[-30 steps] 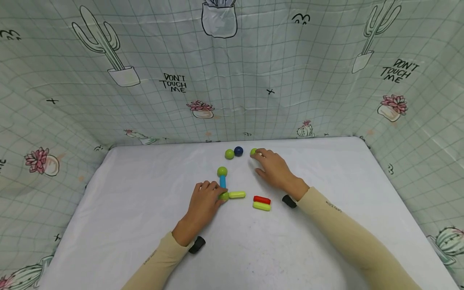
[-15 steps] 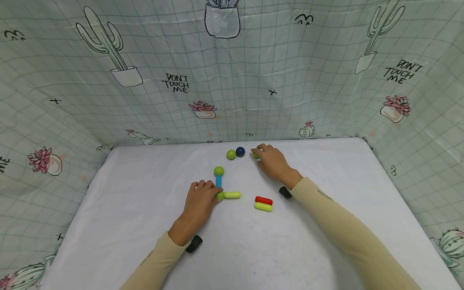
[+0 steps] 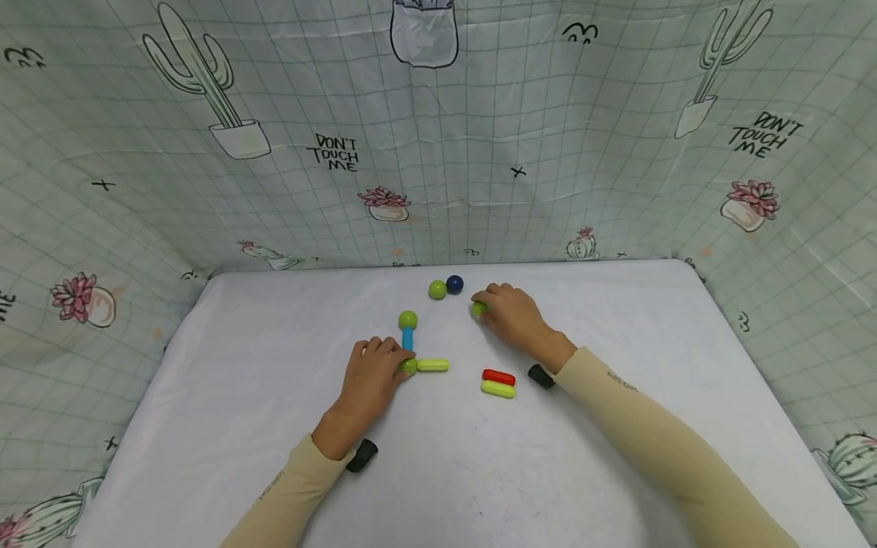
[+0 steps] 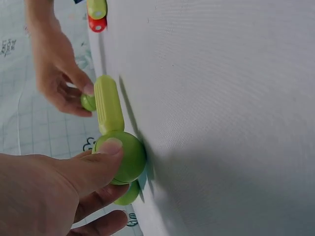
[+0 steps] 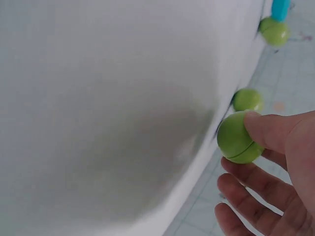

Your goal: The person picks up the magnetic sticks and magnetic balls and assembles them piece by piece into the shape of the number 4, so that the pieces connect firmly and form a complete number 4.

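My left hand (image 3: 373,377) pinches a green ball (image 4: 129,158) at the corner of a joined piece. From that ball a yellow-green rod (image 3: 433,365) points right, and a blue rod (image 3: 407,339) runs away from me to another green ball (image 3: 407,320). Between thumb and fingers, my right hand (image 3: 517,320) pinches a separate green ball (image 5: 238,137). In the right wrist view it looks just off the cloth. Past it, a loose green ball (image 3: 437,289) sits beside a dark blue ball (image 3: 455,285).
A red rod (image 3: 499,377) and a yellow-green rod (image 3: 498,390) lie side by side right of the joined piece. White cloth covers the table (image 3: 582,472). A patterned curtain (image 3: 452,152) hangs behind and at the sides.
My right hand has taken hold of the green ball and drawn it nearer to me. The left hand has slid the joined piece a little to the left.
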A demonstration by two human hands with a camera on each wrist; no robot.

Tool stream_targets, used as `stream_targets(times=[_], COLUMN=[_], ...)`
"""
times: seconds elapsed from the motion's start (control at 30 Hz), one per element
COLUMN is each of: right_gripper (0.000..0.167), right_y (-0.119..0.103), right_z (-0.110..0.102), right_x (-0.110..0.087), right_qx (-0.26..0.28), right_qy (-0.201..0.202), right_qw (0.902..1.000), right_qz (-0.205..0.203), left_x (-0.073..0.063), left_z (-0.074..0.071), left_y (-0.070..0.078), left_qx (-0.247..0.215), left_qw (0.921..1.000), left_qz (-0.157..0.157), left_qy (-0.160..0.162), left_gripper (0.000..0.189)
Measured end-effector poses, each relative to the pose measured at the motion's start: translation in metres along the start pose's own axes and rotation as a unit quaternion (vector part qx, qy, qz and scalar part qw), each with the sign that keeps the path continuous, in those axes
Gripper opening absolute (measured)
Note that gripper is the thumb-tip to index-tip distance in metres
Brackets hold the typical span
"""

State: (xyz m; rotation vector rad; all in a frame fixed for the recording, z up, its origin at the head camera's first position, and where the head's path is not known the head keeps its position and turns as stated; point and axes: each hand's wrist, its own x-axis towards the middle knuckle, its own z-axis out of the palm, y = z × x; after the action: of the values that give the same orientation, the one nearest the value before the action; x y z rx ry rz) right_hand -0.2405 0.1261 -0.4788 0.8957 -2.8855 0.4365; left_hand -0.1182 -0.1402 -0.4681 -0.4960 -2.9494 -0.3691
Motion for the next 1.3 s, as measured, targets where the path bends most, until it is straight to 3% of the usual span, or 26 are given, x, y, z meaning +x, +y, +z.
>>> stream_targets(times=[0.57, 1.3], right_gripper=[0.032, 0.029], right_y=[-0.046, -0.059], right_z=[-0.003, 0.007], right_x=[-0.045, -0.055], right_qx=[0.036, 0.036], right_qy=[0.007, 0.023], right_qw=[0.9964, 0.9935], right_qz=[-0.076, -0.105], left_x=[0.0, -0.001], left_z=[0.002, 0.002], left_y=[0.001, 0.001], left_qx=[-0.002, -0.004], left_qw=[1.0, 1.0], left_qz=[-0.005, -0.004], left_qy=[-0.003, 0.006], left_gripper=[0.028, 0.03])
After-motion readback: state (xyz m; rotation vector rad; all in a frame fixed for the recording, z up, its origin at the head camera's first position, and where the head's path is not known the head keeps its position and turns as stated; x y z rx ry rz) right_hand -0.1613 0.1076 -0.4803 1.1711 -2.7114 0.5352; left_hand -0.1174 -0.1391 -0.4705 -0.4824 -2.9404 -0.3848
